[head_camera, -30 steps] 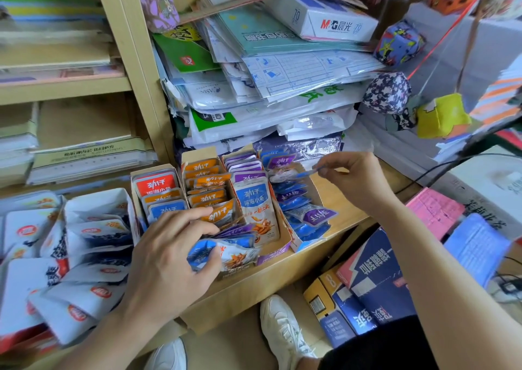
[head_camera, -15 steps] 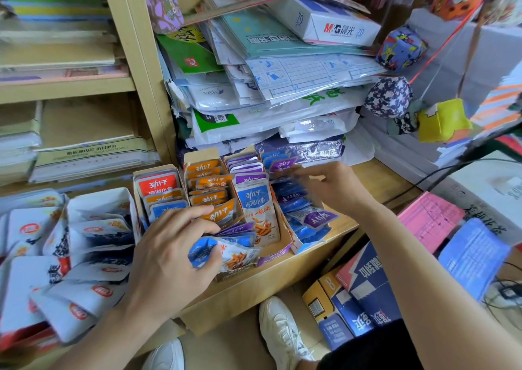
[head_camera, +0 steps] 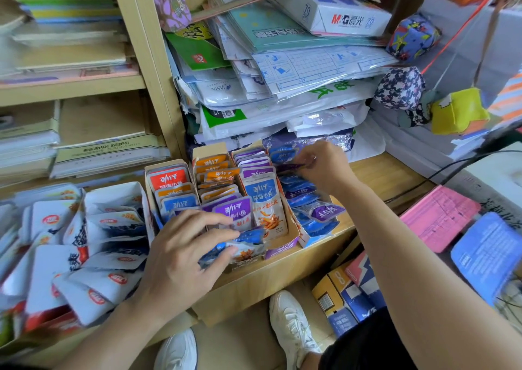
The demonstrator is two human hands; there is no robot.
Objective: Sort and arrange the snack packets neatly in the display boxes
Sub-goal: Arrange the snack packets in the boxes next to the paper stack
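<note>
Several cardboard display boxes [head_camera: 293,230] stand side by side on a wooden shelf, filled with small snack packets in orange, purple, blue and red. My left hand [head_camera: 180,256] rests at the front of the middle boxes, pinching a few blue and white packets [head_camera: 243,249] between thumb and fingers. My right hand [head_camera: 324,169] reaches over the rightmost box of blue packets [head_camera: 299,191] and pinches a dark purple packet [head_camera: 291,166] at its back end. A purple packet [head_camera: 327,211] lies loose on top of the blue ones.
White snack packets [head_camera: 84,245] fill boxes at the left. Piled stationery and paper packs [head_camera: 282,67] crowd the shelf right behind the boxes. A pink pad [head_camera: 437,217] and a blue pack [head_camera: 485,256] lie at right. My white shoes [head_camera: 291,321] are below the shelf edge.
My right hand has come down from above the shelf to the back of the rightmost box with a packet pinched in it. My left hand has stayed put on its packets.
</note>
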